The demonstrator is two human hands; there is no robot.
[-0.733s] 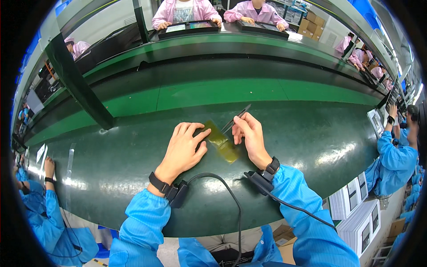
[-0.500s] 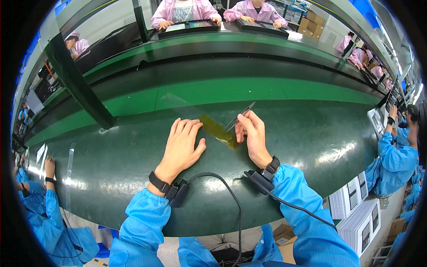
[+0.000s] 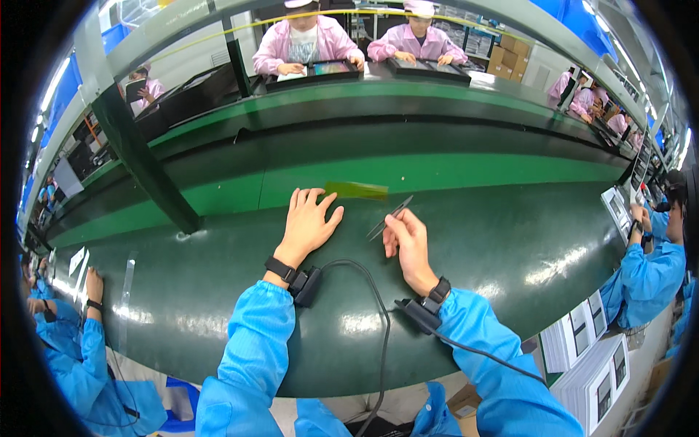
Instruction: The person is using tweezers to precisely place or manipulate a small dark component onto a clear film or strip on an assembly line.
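Observation:
A strip of yellow-green film [image 3: 357, 191] lies at the far edge of the dark green worktop [image 3: 342, 328], running nearly level from left to right. My left hand [image 3: 312, 224] rests palm down with fingers spread, its fingertips by the film's left end; whether they touch it I cannot tell. Dark tweezers [image 3: 391, 217] are pinched in my right hand [image 3: 410, 244], held just below the film's right end and apart from it. Nothing shows between the tweezer tips.
Cables run from the black wrist devices [image 3: 306, 285] over the worktop. A dark post [image 3: 145, 160] rises at the left. Stacks of white printed sheets [image 3: 593, 379] stand at the lower right. Co-workers in blue sit on both sides; people in pink work across the green line.
The film strip has swung from a diagonal to nearly level and shifted farther away. My left hand has moved along with it. The tweezers no longer overlap the film. The view has tilted up.

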